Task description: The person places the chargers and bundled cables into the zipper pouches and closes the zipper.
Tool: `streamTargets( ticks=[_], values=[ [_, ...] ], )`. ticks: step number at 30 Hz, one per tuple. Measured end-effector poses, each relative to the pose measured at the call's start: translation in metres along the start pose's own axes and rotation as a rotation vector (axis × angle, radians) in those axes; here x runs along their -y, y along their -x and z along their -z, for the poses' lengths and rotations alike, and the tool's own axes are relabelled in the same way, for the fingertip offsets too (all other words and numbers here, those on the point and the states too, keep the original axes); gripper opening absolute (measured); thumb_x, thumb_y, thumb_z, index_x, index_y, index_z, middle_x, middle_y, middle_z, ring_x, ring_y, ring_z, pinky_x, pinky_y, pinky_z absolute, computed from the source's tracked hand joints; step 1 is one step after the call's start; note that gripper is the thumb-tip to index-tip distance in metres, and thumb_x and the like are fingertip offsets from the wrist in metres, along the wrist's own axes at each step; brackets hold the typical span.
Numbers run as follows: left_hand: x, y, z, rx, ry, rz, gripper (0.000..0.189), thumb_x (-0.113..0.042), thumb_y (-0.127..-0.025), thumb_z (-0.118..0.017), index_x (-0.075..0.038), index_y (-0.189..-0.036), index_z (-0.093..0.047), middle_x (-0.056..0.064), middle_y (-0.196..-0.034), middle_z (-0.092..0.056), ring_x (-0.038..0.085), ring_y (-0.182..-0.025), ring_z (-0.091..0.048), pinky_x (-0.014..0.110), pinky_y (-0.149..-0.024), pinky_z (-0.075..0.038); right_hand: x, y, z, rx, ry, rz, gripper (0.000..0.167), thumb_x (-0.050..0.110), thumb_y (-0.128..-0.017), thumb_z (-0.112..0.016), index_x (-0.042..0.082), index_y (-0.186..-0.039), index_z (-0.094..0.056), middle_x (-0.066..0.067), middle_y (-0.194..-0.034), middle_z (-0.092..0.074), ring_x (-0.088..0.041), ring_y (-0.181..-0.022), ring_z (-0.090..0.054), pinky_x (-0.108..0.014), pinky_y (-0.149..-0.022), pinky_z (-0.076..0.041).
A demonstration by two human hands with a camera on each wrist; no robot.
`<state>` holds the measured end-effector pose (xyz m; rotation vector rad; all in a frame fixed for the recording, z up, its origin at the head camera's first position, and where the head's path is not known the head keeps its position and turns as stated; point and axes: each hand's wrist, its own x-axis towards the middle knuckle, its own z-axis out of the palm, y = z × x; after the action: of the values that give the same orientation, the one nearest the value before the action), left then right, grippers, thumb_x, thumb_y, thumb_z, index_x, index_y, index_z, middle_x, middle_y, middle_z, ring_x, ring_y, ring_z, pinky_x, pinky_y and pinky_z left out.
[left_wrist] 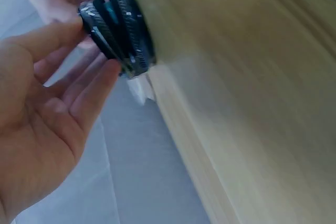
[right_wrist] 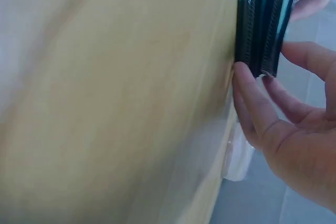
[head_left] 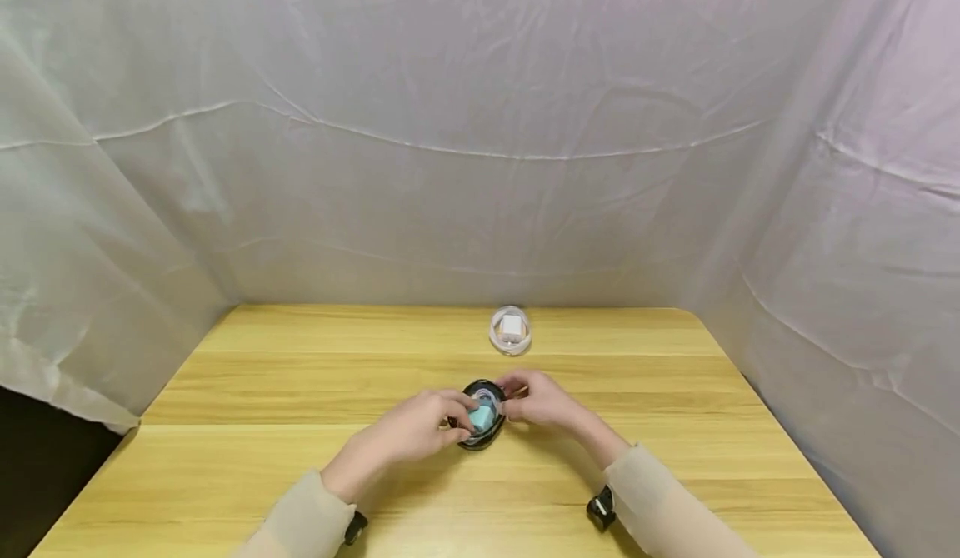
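Note:
A small black zip case [head_left: 491, 436], round to oval, sits on the table between both hands. Something teal [head_left: 482, 416] shows inside it from above. Its zipper runs apart along the side, leaving a gap between the two toothed edges in both wrist views. My left hand [head_left: 420, 426] grips the upper half of the case [left_wrist: 134, 30] by its left edge, thumb and fingertips at the rim. On the opposite side my right hand [head_left: 546, 403] holds the case's edge [right_wrist: 262, 24] with thumb and fingertips at the zipper's end.
Behind the case, near the table's far edge, a white charger block [head_left: 512, 327] lies within a coiled white cable [head_left: 494, 337]. Pale cloth sheeting [head_left: 480, 208] hangs behind the wooden table [head_left: 315, 366] and along both sides. Each sleeve has a black device [head_left: 600, 508] at the wrist.

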<state>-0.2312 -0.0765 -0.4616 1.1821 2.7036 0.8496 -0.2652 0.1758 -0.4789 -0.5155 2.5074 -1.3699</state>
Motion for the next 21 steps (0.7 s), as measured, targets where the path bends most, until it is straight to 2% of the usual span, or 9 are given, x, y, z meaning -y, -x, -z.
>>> streamTargets(
  ticks=[6, 10, 13, 17, 21],
  values=[
    [0.003, -0.006, 0.004, 0.026, 0.129, 0.062, 0.032, -0.020, -0.097, -0.075, -0.007, -0.126, -0.073, 0.009, -0.130, -0.070, 0.026, -0.120, -0.065, 0.045, -0.105, -0.054, 0.003, 0.011, 0.002, 0.008, 0.021, 0.011, 0.034, 0.013, -0.087, -0.082, -0.004, -0.113, -0.069, -0.010, -0.103, -0.072, -0.018, -0.087, -0.069, -0.030, -0.071, -0.060],
    [0.008, -0.007, 0.008, 0.053, 0.198, 0.074, 0.033, -0.022, -0.094, -0.079, -0.008, -0.124, -0.075, 0.007, -0.130, -0.071, 0.029, -0.126, -0.063, 0.049, -0.110, -0.049, 0.008, 0.019, 0.002, 0.029, 0.019, 0.003, 0.032, 0.016, -0.088, -0.081, -0.004, -0.111, -0.071, -0.006, -0.096, -0.073, -0.017, -0.080, -0.069, -0.031, -0.067, -0.060],
    [0.012, -0.004, 0.012, 0.077, 0.220, 0.070, 0.032, -0.021, -0.092, -0.080, -0.007, -0.121, -0.077, 0.006, -0.131, -0.071, 0.031, -0.128, -0.061, 0.052, -0.112, -0.047, 0.011, 0.026, 0.001, 0.074, 0.001, -0.003, 0.035, 0.021, -0.091, -0.079, -0.004, -0.114, -0.072, -0.005, -0.094, -0.074, -0.021, -0.081, -0.071, -0.033, -0.070, -0.061],
    [0.018, 0.001, 0.017, 0.106, 0.245, 0.075, 0.030, -0.015, -0.090, -0.082, -0.008, -0.119, -0.079, 0.005, -0.133, -0.070, 0.031, -0.130, -0.060, 0.049, -0.111, -0.048, 0.014, 0.034, 0.002, 0.146, -0.036, 0.001, 0.036, 0.024, -0.094, -0.076, -0.004, -0.117, -0.073, -0.008, -0.095, -0.076, -0.024, -0.085, -0.073, -0.033, -0.074, -0.062],
    [0.021, 0.003, 0.019, 0.127, 0.257, 0.067, 0.030, -0.010, -0.088, -0.082, -0.009, -0.118, -0.079, 0.003, -0.134, -0.070, 0.029, -0.134, -0.058, 0.044, -0.112, -0.048, 0.014, 0.039, 0.006, 0.184, -0.052, 0.021, 0.036, 0.022, -0.097, -0.073, -0.005, -0.120, -0.072, -0.014, -0.096, -0.077, -0.025, -0.086, -0.073, -0.033, -0.074, -0.062]
  ],
)
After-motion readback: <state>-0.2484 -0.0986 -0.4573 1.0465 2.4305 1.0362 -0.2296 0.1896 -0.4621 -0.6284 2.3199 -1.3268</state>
